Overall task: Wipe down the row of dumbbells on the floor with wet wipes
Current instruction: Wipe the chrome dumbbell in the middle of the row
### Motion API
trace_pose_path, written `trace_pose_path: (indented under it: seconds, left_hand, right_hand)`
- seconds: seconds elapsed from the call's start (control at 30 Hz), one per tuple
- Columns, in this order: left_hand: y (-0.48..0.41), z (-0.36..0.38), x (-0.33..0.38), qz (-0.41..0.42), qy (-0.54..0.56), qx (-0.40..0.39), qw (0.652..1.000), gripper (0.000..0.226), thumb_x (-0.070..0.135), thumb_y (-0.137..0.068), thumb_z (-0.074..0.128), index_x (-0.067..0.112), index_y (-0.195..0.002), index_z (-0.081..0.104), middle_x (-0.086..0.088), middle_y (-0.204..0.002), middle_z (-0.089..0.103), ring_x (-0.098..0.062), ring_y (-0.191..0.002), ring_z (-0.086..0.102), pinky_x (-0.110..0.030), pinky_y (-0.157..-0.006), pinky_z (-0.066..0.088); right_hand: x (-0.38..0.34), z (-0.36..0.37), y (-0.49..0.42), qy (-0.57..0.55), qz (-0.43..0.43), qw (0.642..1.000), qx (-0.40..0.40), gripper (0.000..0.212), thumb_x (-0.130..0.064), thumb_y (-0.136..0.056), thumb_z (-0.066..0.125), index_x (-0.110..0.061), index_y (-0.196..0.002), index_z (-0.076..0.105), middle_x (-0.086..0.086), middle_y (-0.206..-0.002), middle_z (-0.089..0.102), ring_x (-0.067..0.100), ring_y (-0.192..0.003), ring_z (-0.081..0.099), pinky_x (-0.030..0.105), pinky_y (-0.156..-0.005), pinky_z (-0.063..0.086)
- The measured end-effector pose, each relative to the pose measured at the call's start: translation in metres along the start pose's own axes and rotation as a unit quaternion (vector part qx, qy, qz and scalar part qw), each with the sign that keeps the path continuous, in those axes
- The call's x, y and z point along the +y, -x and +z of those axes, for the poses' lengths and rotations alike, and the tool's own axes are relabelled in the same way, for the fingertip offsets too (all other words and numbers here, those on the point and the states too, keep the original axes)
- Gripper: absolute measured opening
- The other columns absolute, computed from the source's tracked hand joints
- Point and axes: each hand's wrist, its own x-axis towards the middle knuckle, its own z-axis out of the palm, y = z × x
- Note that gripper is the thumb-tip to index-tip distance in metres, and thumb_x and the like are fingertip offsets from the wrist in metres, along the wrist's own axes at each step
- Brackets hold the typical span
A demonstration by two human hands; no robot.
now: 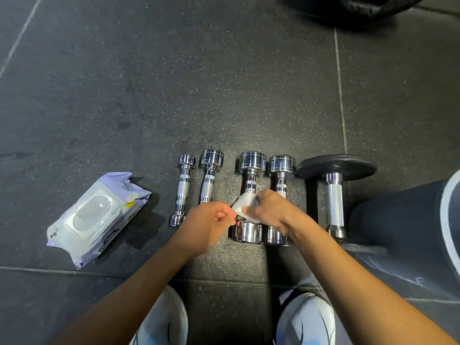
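Several chrome dumbbells lie side by side on the dark rubber floor: the smallest dumbbell (182,189) at the left, a second dumbbell (209,175), a third dumbbell (250,170), a fourth dumbbell (280,174), and a larger black-plate dumbbell (336,185) at the right. My right hand (270,209) grips a white wet wipe (242,206) over the third dumbbell's handle. My left hand (211,224) is curled, its fingertips pinching at the wipe's edge just above that dumbbell's near head. The near part of the second dumbbell is hidden behind my left hand.
A lilac wet wipe pack (98,216) with a clear lid lies on the floor to the left of the row. My white shoes (307,319) are at the bottom, my dark-clad knee (403,220) at the right. A black object (353,6) lies at the top right.
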Motion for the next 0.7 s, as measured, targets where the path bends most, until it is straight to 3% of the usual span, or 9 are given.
trace_pose_path:
  seconds: [0.13, 0.27, 0.33, 0.4, 0.47, 0.53, 0.6, 0.63, 0.7]
  left_hand:
    - [-0.001, -0.007, 0.000, 0.011, 0.032, 0.027, 0.999, 0.020, 0.012, -0.095, 0.063, 0.028, -0.092, 0.075, 0.009, -0.082, 0.078, -0.027, -0.066, 0.067, -0.048, -0.067, 0.057]
    - [0.001, -0.010, 0.002, 0.018, 0.017, 0.075, 0.997, 0.019, 0.013, -0.097, 0.060, 0.026, -0.097, 0.074, 0.008, -0.084, 0.077, 0.004, -0.056, 0.057, -0.015, -0.056, 0.044]
    - [0.005, -0.011, 0.000, 0.026, -0.001, 0.073, 0.997, 0.019, 0.013, -0.095, 0.060, 0.026, -0.097, 0.073, 0.009, -0.082, 0.077, 0.005, -0.056, 0.056, -0.015, -0.057, 0.043]
    - [0.010, -0.015, -0.002, 0.050, -0.042, 0.057, 0.996, 0.017, 0.014, -0.094, 0.060, 0.025, -0.095, 0.073, 0.010, -0.077, 0.073, -0.001, -0.060, 0.060, -0.021, -0.063, 0.049]
    - [0.013, -0.024, -0.004, 0.091, -0.121, 0.034, 0.988, 0.017, 0.014, -0.094, 0.060, 0.027, -0.097, 0.071, 0.015, -0.075, 0.065, -0.003, -0.065, 0.059, -0.022, -0.067, 0.047]
    - [0.010, -0.035, -0.003, 0.125, -0.208, 0.008, 0.970, 0.018, 0.015, -0.094, 0.059, 0.026, -0.101, 0.071, 0.017, -0.081, 0.057, 0.000, -0.067, 0.054, -0.024, -0.071, 0.045]
    - [0.003, -0.045, -0.002, 0.141, -0.254, -0.019, 0.957, 0.017, 0.015, -0.095, 0.058, 0.023, -0.104, 0.071, 0.016, -0.088, 0.055, 0.004, -0.069, 0.050, -0.025, -0.076, 0.044]
    - [-0.001, -0.050, -0.001, 0.137, -0.266, -0.034, 0.953, 0.016, 0.016, -0.096, 0.059, 0.022, -0.104, 0.071, 0.016, -0.090, 0.055, 0.007, -0.070, 0.049, -0.024, -0.077, 0.042]
    - [-0.009, -0.058, 0.005, 0.128, -0.299, -0.075, 0.942, 0.017, 0.017, -0.095, 0.059, 0.021, -0.105, 0.072, 0.014, -0.092, 0.056, 0.005, -0.072, 0.051, -0.024, -0.079, 0.044]
  right_hand:
    - [-0.006, 0.009, 0.001, 0.072, 0.009, 0.994, 0.088, 0.041, -0.039, -0.091, 0.071, -0.001, -0.104, 0.063, 0.012, -0.099, 0.071, 0.024, -0.086, 0.069, 0.037, -0.079, 0.060]
    - [-0.013, 0.012, -0.003, 0.118, -0.064, 0.968, 0.214, 0.031, -0.039, -0.099, 0.057, -0.011, -0.089, 0.051, 0.011, -0.086, 0.060, 0.029, -0.077, 0.056, 0.034, -0.066, 0.043]
    - [-0.019, 0.007, -0.010, 0.174, -0.075, 0.950, 0.250, 0.030, -0.040, -0.100, 0.054, -0.013, -0.087, 0.054, 0.004, -0.073, 0.056, 0.024, -0.065, 0.056, 0.030, -0.059, 0.042]
    - [-0.022, 0.003, -0.015, 0.238, -0.064, 0.943, 0.225, 0.022, -0.032, -0.100, 0.055, -0.015, -0.088, 0.059, 0.001, -0.064, 0.053, 0.022, -0.056, 0.054, 0.030, -0.058, 0.041]
    - [-0.021, 0.003, -0.016, 0.285, -0.064, 0.943, 0.160, 0.019, -0.027, -0.099, 0.056, -0.011, -0.090, 0.060, 0.004, -0.068, 0.053, 0.025, -0.060, 0.057, 0.035, -0.060, 0.043]
    - [-0.023, 0.002, -0.010, 0.329, -0.067, 0.940, 0.060, 0.021, -0.030, -0.097, 0.062, -0.010, -0.091, 0.058, 0.009, -0.095, 0.060, 0.030, -0.081, 0.065, 0.035, -0.065, 0.047]
    - [-0.028, 0.003, -0.002, 0.327, -0.032, 0.944, -0.027, 0.031, -0.023, -0.093, 0.070, -0.011, -0.120, 0.060, 0.014, -0.133, 0.052, 0.031, -0.100, 0.063, 0.033, -0.071, 0.052]
    - [-0.028, 0.004, -0.001, 0.308, -0.023, 0.950, -0.054, 0.045, -0.018, -0.094, 0.069, -0.011, -0.135, 0.053, 0.013, -0.141, 0.046, 0.033, -0.109, 0.061, 0.033, -0.076, 0.052]
    - [-0.023, 0.005, -0.005, 0.263, -0.006, 0.964, -0.033, 0.044, -0.017, -0.099, 0.063, -0.008, -0.139, 0.050, 0.007, -0.130, 0.050, 0.031, -0.110, 0.058, 0.033, -0.085, 0.052]
